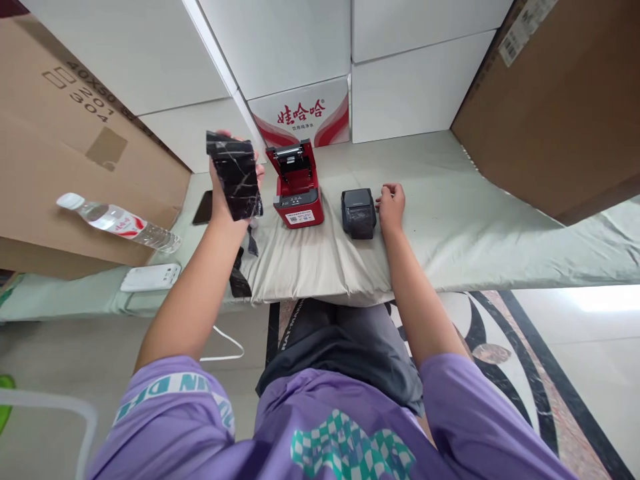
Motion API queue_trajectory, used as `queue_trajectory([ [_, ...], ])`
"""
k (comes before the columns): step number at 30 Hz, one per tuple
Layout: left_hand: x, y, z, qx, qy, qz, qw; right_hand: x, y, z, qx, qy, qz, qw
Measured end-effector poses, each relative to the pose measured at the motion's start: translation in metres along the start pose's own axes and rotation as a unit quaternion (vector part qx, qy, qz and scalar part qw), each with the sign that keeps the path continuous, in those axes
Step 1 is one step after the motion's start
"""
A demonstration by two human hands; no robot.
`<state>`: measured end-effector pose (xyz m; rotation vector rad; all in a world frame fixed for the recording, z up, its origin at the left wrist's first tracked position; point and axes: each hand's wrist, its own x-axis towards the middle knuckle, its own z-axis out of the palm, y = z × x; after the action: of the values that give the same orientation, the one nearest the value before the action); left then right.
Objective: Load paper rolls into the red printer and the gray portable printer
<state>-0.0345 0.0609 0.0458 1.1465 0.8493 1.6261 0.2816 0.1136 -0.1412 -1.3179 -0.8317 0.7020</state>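
My left hand (260,172), raised above the bench, is closed on a creased, glossy black plastic sheet (237,177) that covers most of the palm. To the right of it stands a red label printer (304,207) with its lid tipped up and its inside showing. A smaller black printer-like device (359,212), with shiny film on its front, sits further right. Just beside that device rests my right hand (392,205), fingers loosely curled and apart, nothing visible in them. Strips of black plastic (240,280) lie below my left forearm at the bench edge.
A water bottle (120,221) lies tilted at the left, near a white device (151,277) and a dark phone-like slab (203,208). Large cardboard boxes (100,140) flank the cloth-covered bench (430,173). White cartons (420,100) are stacked along the back.
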Motion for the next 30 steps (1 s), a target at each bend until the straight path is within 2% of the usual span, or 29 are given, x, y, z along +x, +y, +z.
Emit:
queue_trajectory([
  [2, 0.0, -0.001, 0.001, -0.062, -0.016, 0.044, 0.997, 0.001, 0.002, 0.0, -0.003, -0.004, -0.001, 1.0],
  [3, 0.0, -0.002, 0.002, -0.061, -0.025, 0.06, 0.996, 0.002, 0.003, 0.0, -0.005, -0.005, -0.008, 1.0],
  [5, 0.001, -0.004, 0.004, 0.015, -0.044, 0.081, 0.996, 0.004, 0.008, 0.0, -0.009, -0.006, -0.033, 0.999],
  [7, 0.004, -0.007, 0.005, 0.145, -0.066, 0.105, 0.982, 0.006, 0.013, 0.001, -0.014, -0.007, -0.057, 0.998],
  [9, 0.011, -0.012, 0.003, 0.319, -0.105, 0.098, 0.937, 0.008, 0.017, 0.001, -0.023, -0.007, -0.067, 0.997],
  [12, 0.028, -0.025, -0.003, 0.549, -0.154, 0.042, 0.82, 0.007, 0.018, 0.002, -0.034, -0.001, -0.072, 0.997],
  [13, 0.034, -0.031, -0.005, 0.593, -0.168, 0.022, 0.787, 0.007, 0.017, 0.002, -0.035, 0.0, -0.073, 0.997],
  [15, 0.046, -0.042, -0.008, 0.639, -0.18, 0.003, 0.748, 0.005, 0.015, 0.001, -0.035, 0.0, -0.071, 0.997],
  [20, 0.061, -0.057, -0.008, 0.68, -0.173, -0.01, 0.712, 0.003, 0.012, -0.001, -0.038, -0.004, -0.07, 0.997],
  [24, 0.064, -0.063, -0.002, 0.705, -0.196, -0.02, 0.682, 0.004, 0.013, 0.0, -0.042, -0.009, -0.077, 0.996],
  [27, 0.068, -0.067, -0.002, 0.703, -0.215, -0.008, 0.678, 0.004, 0.013, 0.0, -0.039, -0.008, -0.063, 0.997],
  [30, 0.071, -0.07, -0.006, 0.686, -0.222, 0.004, 0.693, 0.003, 0.011, -0.001, -0.031, -0.012, -0.062, 0.998],
])
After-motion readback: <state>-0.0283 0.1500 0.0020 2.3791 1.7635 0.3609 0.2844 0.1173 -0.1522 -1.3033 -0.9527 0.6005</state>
